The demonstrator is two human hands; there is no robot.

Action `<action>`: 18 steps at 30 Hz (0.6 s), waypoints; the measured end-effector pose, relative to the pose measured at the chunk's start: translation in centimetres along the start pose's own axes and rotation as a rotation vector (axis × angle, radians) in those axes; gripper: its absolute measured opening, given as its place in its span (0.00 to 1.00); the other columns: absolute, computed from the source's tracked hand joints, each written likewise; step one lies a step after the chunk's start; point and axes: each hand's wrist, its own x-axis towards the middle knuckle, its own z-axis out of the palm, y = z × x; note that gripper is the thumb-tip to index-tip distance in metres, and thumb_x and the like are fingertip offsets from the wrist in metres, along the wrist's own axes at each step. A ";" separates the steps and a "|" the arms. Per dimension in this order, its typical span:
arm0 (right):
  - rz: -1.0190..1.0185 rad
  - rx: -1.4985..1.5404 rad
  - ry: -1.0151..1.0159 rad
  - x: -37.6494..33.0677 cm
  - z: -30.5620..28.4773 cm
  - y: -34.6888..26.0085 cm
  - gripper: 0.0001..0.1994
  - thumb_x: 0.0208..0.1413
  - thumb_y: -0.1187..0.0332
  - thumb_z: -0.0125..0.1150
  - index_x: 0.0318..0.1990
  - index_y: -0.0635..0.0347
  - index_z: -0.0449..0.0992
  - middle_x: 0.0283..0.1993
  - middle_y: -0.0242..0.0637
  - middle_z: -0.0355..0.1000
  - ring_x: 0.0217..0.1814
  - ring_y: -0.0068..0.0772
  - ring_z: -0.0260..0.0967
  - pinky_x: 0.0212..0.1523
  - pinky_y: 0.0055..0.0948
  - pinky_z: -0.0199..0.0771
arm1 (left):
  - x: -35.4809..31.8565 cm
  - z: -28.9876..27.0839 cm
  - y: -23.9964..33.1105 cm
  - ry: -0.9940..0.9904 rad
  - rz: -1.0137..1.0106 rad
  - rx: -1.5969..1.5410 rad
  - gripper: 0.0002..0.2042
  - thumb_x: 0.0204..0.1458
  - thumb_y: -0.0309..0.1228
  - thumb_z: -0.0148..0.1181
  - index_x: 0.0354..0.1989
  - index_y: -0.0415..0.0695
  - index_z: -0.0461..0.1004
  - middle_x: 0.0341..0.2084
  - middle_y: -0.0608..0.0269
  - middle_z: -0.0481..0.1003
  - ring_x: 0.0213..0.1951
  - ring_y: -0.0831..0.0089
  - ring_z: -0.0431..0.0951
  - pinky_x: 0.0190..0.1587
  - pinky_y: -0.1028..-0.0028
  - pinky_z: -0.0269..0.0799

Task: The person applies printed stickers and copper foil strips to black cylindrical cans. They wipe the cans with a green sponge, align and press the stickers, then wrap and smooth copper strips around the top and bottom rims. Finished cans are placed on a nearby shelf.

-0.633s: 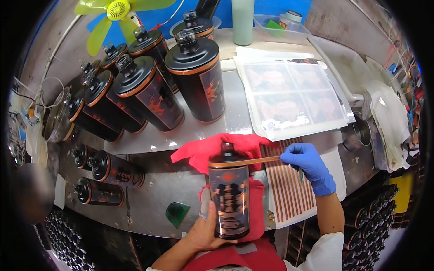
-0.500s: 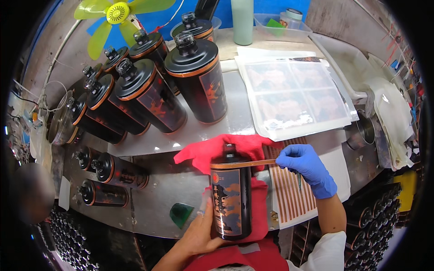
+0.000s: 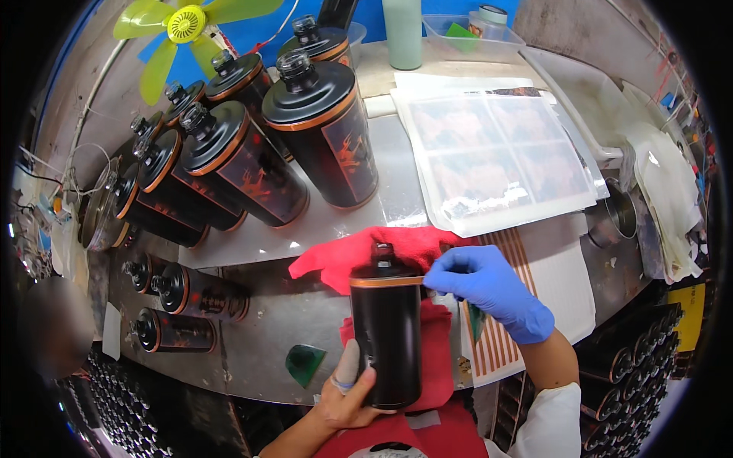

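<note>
Got a scuffed grey metal counter [image 3: 263,305] down front, pretty grubby in spots, with a shinier raised metal shelf [image 3: 401,200] running along behind and a pale ledge [image 3: 372,74] further back. Bright blue panel [image 3: 450,8] along the back, plus drab smudgy grey on the left wall [image 3: 72,84] and right wall [image 3: 565,30], with a pale pipe [image 3: 101,76] slanting up the left one. Dark rack [image 3: 508,408] below on the right, slivers of pale floor [image 3: 676,389] out at the edges, and little white glints of light on the shelf.
</note>
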 end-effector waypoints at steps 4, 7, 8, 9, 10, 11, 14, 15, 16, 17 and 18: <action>-0.045 0.012 -0.060 0.2 0.4 0.0 0.07 0.48 0.68 0.63 0.30 0.62 0.77 0.25 0.28 0.72 0.27 0.14 0.66 0.27 0.14 0.61 | 0.7 -2.3 1.8 -0.083 -0.083 0.170 0.44 0.28 0.52 0.74 0.54 0.39 0.62 0.51 0.27 0.61 0.54 0.38 0.64 0.59 0.45 0.51; 0.024 -0.014 -0.033 0.4 0.2 -0.4 0.08 0.49 0.67 0.64 0.31 0.63 0.78 0.25 0.28 0.71 0.26 0.13 0.64 0.26 0.14 0.61 | 2.8 -0.9 3.9 -0.151 0.011 0.291 0.40 0.34 0.56 0.67 0.55 0.44 0.65 0.54 0.43 0.64 0.59 0.46 0.59 0.58 0.40 0.44; 0.046 -0.021 -0.027 0.4 0.1 -0.5 0.09 0.49 0.66 0.64 0.32 0.64 0.78 0.25 0.28 0.71 0.26 0.13 0.64 0.26 0.14 0.62 | 3.5 -0.6 4.4 -0.248 0.049 0.384 0.37 0.38 0.55 0.65 0.55 0.44 0.66 0.55 0.49 0.64 0.59 0.48 0.59 0.57 0.39 0.44; 0.010 0.002 -0.040 0.4 0.0 -0.2 0.09 0.48 0.66 0.65 0.32 0.64 0.77 0.24 0.28 0.71 0.25 0.13 0.64 0.25 0.14 0.61 | 3.6 -0.1 4.3 -0.330 0.009 0.432 0.31 0.45 0.51 0.60 0.55 0.44 0.68 0.54 0.57 0.65 0.59 0.49 0.57 0.57 0.40 0.45; 0.015 0.006 -0.044 0.4 0.0 -0.3 0.09 0.48 0.67 0.65 0.32 0.65 0.77 0.24 0.28 0.71 0.25 0.13 0.64 0.25 0.15 0.62 | 3.3 0.2 3.8 -0.346 0.019 0.485 0.28 0.47 0.48 0.60 0.54 0.44 0.69 0.54 0.56 0.65 0.59 0.49 0.58 0.57 0.40 0.45; 0.021 0.011 -0.048 0.5 0.1 -0.5 0.10 0.48 0.67 0.65 0.32 0.65 0.77 0.24 0.28 0.71 0.25 0.13 0.64 0.25 0.15 0.62 | 3.1 0.3 3.5 -0.333 0.047 0.496 0.29 0.45 0.48 0.61 0.54 0.43 0.69 0.54 0.50 0.65 0.58 0.47 0.59 0.56 0.40 0.48; -0.003 0.034 -0.043 0.8 0.4 0.0 0.10 0.48 0.67 0.65 0.31 0.66 0.77 0.24 0.28 0.71 0.25 0.13 0.64 0.26 0.15 0.63 | 2.2 0.3 2.7 -0.256 0.032 0.395 0.34 0.41 0.48 0.65 0.55 0.41 0.66 0.54 0.35 0.60 0.56 0.39 0.60 0.54 0.39 0.53; -0.023 0.038 -0.043 1.0 0.7 0.1 0.10 0.49 0.67 0.65 0.31 0.66 0.77 0.24 0.28 0.71 0.25 0.13 0.64 0.26 0.15 0.63 | 1.9 0.3 2.4 -0.217 0.010 0.343 0.36 0.40 0.48 0.67 0.56 0.39 0.64 0.54 0.29 0.58 0.55 0.36 0.59 0.54 0.39 0.54; -0.019 0.015 -0.027 1.0 1.0 0.0 0.10 0.49 0.67 0.65 0.31 0.66 0.77 0.24 0.28 0.71 0.25 0.13 0.63 0.27 0.15 0.63 | 1.7 0.4 1.8 -0.186 0.023 0.272 0.38 0.39 0.49 0.67 0.56 0.38 0.62 0.54 0.26 0.56 0.55 0.34 0.59 0.53 0.39 0.55; -0.016 -0.007 -0.011 0.8 1.3 -0.3 0.10 0.49 0.67 0.65 0.31 0.66 0.77 0.23 0.28 0.71 0.25 0.13 0.63 0.27 0.15 0.64 | 1.4 0.5 1.1 -0.154 0.035 0.201 0.40 0.38 0.50 0.68 0.57 0.37 0.61 0.54 0.22 0.55 0.55 0.32 0.58 0.53 0.39 0.56; -0.012 -0.031 0.007 0.7 1.5 -0.5 0.10 0.49 0.67 0.65 0.31 0.66 0.77 0.23 0.28 0.71 0.25 0.13 0.63 0.27 0.15 0.64 | 1.4 0.4 0.7 -0.122 0.048 0.127 0.43 0.37 0.51 0.69 0.58 0.37 0.59 0.54 0.19 0.53 0.55 0.30 0.58 0.52 0.39 0.56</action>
